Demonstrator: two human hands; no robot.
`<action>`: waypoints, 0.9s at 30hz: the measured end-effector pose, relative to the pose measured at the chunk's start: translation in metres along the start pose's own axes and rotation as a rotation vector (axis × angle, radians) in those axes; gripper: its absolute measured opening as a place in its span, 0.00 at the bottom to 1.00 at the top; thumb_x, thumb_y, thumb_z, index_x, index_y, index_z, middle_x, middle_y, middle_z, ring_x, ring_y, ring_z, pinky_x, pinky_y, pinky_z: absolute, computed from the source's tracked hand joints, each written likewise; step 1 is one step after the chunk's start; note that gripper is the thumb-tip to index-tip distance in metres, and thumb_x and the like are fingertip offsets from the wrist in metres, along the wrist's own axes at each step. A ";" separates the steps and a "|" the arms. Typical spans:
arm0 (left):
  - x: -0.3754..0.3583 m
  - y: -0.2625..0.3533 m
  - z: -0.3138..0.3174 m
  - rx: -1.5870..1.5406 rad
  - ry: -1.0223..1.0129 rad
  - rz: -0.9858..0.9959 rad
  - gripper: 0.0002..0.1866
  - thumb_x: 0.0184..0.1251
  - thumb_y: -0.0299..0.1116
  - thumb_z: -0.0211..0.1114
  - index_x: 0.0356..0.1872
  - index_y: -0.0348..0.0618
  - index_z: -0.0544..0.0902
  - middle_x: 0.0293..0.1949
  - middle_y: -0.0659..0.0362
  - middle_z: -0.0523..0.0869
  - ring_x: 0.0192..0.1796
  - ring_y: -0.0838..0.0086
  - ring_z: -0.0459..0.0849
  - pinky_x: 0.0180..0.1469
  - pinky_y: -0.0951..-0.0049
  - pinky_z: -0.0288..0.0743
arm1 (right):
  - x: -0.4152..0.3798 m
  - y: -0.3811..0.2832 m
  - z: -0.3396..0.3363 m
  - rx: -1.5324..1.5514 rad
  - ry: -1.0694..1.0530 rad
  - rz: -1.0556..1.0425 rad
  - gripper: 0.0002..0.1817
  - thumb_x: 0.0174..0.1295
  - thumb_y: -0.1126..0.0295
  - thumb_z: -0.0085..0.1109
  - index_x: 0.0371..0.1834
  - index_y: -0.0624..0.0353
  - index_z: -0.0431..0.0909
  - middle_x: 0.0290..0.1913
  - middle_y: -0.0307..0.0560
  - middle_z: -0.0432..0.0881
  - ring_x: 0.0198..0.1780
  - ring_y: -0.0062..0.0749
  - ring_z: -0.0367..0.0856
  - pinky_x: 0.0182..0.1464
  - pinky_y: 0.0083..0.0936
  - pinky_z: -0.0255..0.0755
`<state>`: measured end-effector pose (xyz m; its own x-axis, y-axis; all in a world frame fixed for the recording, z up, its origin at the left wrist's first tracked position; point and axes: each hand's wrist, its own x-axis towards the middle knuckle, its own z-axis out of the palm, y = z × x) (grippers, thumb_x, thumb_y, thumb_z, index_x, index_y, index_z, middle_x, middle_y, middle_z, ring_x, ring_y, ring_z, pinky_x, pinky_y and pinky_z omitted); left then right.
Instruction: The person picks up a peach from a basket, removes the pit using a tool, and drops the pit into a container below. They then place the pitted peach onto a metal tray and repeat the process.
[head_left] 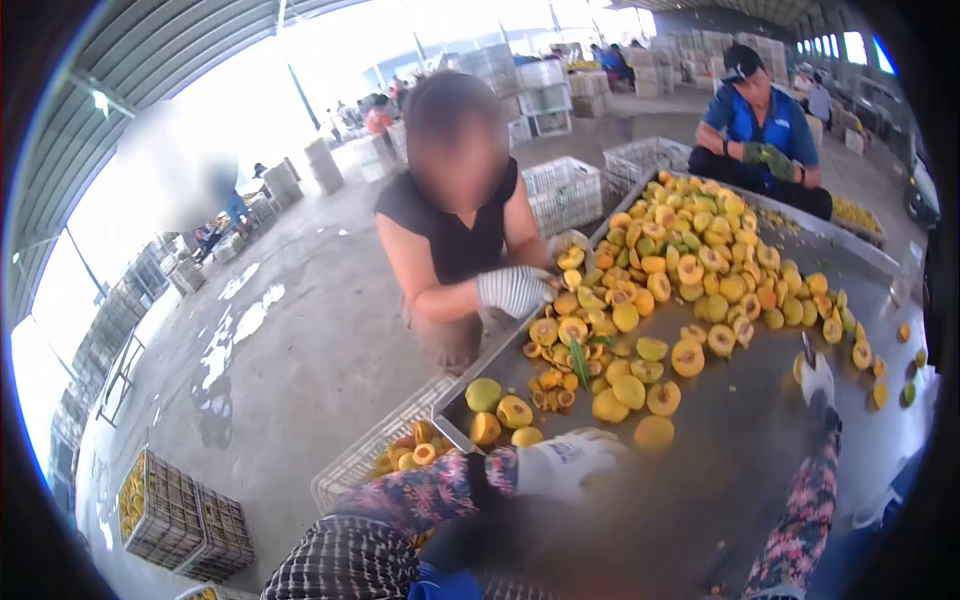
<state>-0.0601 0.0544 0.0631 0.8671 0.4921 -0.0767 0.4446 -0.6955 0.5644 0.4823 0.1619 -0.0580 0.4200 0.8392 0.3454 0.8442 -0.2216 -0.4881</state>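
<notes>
Halved yellow stone fruit lie heaped on a metal sorting table, several cut side up with their pits or hollows showing. My left hand, in a white glove, rests low over the near left of the table, its fingers stretched out toward the right. Just beyond it are a loose fruit half and a greenish whole-looking fruit. At the table's right side my right hand, also white-gloved, is closed around a thin dark knife-like tool pointing upward. One fruit piece sits against that hand's left side.
Opposite on the left, a person in striped gloves handles fruit at the table edge. Another person in a blue vest sits at the far end. A fruit-filled crate stands below the left rim; more crates stand on the floor.
</notes>
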 end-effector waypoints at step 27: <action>-0.019 0.083 0.071 -2.260 0.669 -0.160 0.24 0.77 0.55 0.51 0.57 0.46 0.73 0.51 0.56 0.80 0.54 0.64 0.81 0.59 0.62 0.78 | -0.333 -0.313 -0.137 0.779 -0.357 0.077 0.22 0.69 0.59 0.61 0.58 0.63 0.71 0.35 0.33 0.74 0.33 0.15 0.69 0.35 0.17 0.68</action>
<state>-0.0236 -0.0499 0.0527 0.4939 0.8227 -0.2815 -0.7746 0.5633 0.2875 0.1238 -0.1160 0.0902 0.2265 0.9708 0.0796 0.2938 0.0098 -0.9558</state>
